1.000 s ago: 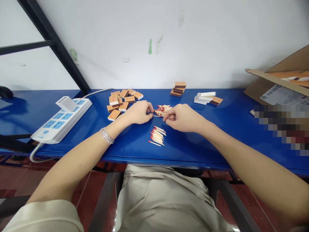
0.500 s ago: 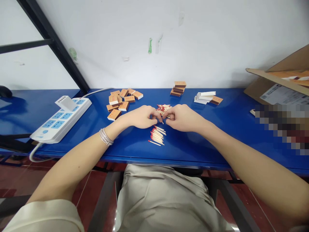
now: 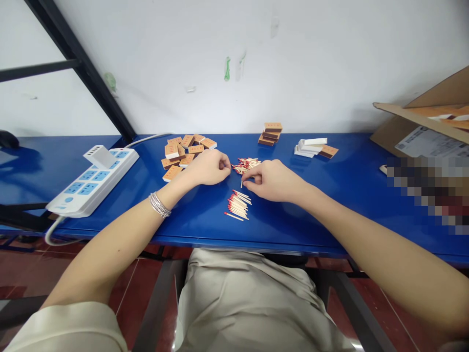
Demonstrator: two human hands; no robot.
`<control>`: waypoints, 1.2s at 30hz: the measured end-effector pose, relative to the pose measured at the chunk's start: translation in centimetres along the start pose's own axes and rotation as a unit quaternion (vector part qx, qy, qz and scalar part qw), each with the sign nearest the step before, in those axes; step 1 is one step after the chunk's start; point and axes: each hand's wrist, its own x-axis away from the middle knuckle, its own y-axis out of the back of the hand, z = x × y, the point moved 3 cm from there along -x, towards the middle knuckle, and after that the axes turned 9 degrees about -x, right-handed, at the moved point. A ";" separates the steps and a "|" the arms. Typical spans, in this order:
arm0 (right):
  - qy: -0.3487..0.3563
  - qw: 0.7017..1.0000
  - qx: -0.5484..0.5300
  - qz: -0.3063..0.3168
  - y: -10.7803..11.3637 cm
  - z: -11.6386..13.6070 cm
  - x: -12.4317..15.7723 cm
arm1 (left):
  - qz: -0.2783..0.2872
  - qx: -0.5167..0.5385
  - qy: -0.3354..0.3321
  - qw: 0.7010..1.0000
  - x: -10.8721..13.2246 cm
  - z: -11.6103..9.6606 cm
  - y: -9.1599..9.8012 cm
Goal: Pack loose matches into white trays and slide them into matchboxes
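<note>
My right hand (image 3: 273, 181) is closed in a pinch at the near edge of a loose pile of matches (image 3: 248, 164), with the pale stick of a match (image 3: 242, 184) at its fingertips. Just left of that pile is my left hand (image 3: 213, 167), its fingers curled together; whatever they may hold is hidden. Below both hands lies a neater row of red-headed matches (image 3: 239, 204), roughly side by side with heads to the left. One match (image 3: 233, 216) rests slightly apart at the row's near end.
Several matchboxes (image 3: 171, 173) are heaped behind my left forearm. A small matchbox stack (image 3: 271, 132) stands by the wall, with white trays (image 3: 308, 148) to its right. A power strip (image 3: 93, 183) is at left, a cardboard box (image 3: 394, 129) at right, on the blue table (image 3: 205, 225).
My left hand has drawn back to the left and slightly up, away from my right hand. My right hand has shifted a little left, and more of the match pile shows between them.
</note>
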 end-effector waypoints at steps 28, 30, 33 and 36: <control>0.004 0.994 -0.092 0.052 -0.5 -0.2 -0.2 | -0.008 -0.003 0.009 1.000 0.1 0.1 0.1; 0.019 0.993 -0.106 0.059 -0.6 0.0 -0.2 | -0.008 -0.003 0.008 1.000 0.1 0.1 0.1; 0.025 0.989 -0.127 0.066 -0.4 -0.2 -0.3 | -0.006 0.001 0.008 1.000 0.1 0.1 0.1; -0.014 0.993 -0.121 0.010 0.7 -1.3 -0.5 | -0.009 -0.003 0.008 1.000 0.1 0.0 0.2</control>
